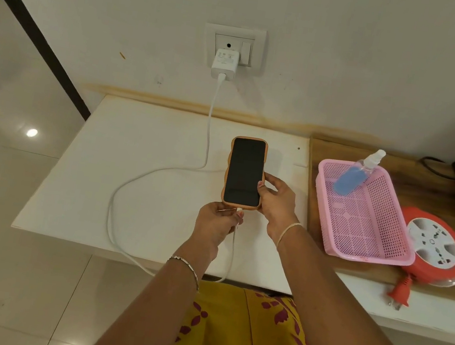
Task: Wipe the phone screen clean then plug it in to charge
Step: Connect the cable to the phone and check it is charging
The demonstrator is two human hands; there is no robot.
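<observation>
A phone (245, 172) in an orange wavy case is held over the white table (134, 158), its dark screen facing up. My right hand (275, 200) grips its lower right edge. My left hand (217, 224) pinches the white plug of the charging cable (129, 187) right at the phone's bottom port. The cable loops across the table and up to a white charger (224, 64) plugged into the wall socket (233, 46). No cloth is in view.
A pink mesh basket (363, 240) holding a blue spray bottle (357, 174) sits on a wooden board at the right. Beside it lies a red extension reel (435, 247) with its plug hanging off the edge. Dark items stand at the far right.
</observation>
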